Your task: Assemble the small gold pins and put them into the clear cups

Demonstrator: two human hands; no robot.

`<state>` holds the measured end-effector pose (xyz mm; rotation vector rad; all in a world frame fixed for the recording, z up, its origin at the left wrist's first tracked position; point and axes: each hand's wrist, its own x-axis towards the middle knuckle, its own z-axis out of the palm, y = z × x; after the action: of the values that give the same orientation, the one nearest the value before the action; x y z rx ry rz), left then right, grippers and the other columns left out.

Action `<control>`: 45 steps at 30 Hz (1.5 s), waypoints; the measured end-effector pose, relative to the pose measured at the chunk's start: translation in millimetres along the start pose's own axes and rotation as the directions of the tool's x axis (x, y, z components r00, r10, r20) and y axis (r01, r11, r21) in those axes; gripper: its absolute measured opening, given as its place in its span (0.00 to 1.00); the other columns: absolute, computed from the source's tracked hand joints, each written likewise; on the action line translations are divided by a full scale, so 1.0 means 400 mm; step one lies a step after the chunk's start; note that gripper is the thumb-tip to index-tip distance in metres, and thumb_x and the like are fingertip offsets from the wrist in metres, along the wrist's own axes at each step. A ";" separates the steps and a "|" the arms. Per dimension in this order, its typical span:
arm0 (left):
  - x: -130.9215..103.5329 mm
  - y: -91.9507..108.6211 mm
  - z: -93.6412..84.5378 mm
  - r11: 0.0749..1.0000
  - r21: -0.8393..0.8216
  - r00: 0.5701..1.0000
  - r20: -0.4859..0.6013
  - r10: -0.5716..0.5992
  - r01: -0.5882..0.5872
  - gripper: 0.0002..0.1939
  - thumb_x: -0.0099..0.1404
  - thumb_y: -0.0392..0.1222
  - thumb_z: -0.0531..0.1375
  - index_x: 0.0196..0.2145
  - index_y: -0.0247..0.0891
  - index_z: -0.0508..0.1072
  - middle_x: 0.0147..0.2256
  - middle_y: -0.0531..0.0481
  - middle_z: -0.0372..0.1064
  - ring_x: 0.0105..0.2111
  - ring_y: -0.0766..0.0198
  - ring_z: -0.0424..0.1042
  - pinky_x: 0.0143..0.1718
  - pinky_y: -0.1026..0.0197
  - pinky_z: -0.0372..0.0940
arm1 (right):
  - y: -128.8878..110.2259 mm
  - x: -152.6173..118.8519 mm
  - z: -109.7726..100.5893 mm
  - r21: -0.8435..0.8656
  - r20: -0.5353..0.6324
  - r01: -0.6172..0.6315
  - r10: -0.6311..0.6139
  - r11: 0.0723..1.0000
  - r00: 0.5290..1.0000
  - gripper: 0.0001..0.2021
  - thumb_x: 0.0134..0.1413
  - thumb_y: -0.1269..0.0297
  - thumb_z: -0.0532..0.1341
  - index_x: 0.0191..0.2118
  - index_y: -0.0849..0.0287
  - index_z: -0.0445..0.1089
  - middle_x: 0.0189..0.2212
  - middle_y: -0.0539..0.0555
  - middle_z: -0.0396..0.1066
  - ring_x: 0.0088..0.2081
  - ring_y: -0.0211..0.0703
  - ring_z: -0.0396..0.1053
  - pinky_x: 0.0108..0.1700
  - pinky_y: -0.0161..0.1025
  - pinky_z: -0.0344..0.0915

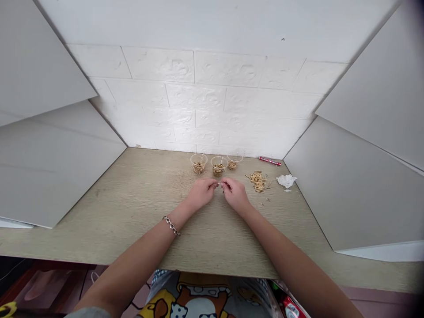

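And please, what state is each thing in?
Left cup: open, partly filled.
Middle cup: open, partly filled.
Right cup: open, partly filled.
Gold pins: heaped, some scattered.
White wad: crumpled.
Red stick: lying flat.
Bracelet: worn.
Left hand: pinching a tiny piece.
Right hand: pinching it too.

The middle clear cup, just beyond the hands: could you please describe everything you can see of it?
The middle clear cup is round with a wide rim and looks like thin plastic. It stands upright on the table, partly filled with small gold-coloured pieces. Its rim overlaps the right-hand cup in view; whether they touch is unclear. Neither hand holds it.
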<state>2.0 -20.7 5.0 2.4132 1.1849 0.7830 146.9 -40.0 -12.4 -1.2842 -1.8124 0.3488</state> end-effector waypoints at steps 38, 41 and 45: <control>-0.001 -0.014 -0.003 0.996 -0.012 0.995 0.036 0.090 -0.089 0.12 0.60 0.34 0.47 0.30 0.35 0.70 0.27 0.50 0.67 0.29 0.68 0.63 0.32 0.66 0.57 | 0.006 0.003 -0.013 0.040 0.091 0.029 -0.032 0.999 0.995 0.08 0.50 0.70 0.49 0.29 0.58 0.64 0.25 0.51 0.64 0.29 0.38 0.61 0.33 0.33 0.56; 0.001 -0.012 -0.004 0.996 -0.072 0.997 0.050 0.051 -0.047 0.12 0.59 0.34 0.48 0.30 0.36 0.71 0.26 0.51 0.67 0.28 0.68 0.63 0.31 0.67 0.56 | 0.007 0.004 -0.013 0.066 0.087 0.014 -0.020 0.998 0.996 0.08 0.50 0.70 0.49 0.29 0.58 0.64 0.25 0.50 0.64 0.29 0.38 0.61 0.32 0.33 0.56; 0.001 -0.008 -0.004 0.990 -0.143 0.998 0.058 -0.006 0.015 0.12 0.59 0.35 0.48 0.27 0.36 0.71 0.24 0.53 0.67 0.27 0.69 0.62 0.30 0.67 0.56 | 0.007 0.005 -0.014 0.099 0.094 -0.013 0.003 0.995 0.996 0.08 0.49 0.69 0.49 0.29 0.58 0.64 0.23 0.49 0.63 0.27 0.37 0.60 0.31 0.33 0.56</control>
<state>-0.7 -18.1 4.7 2.2953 1.0804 0.7631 152.8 -38.4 -9.8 -1.2242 -1.8443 0.5047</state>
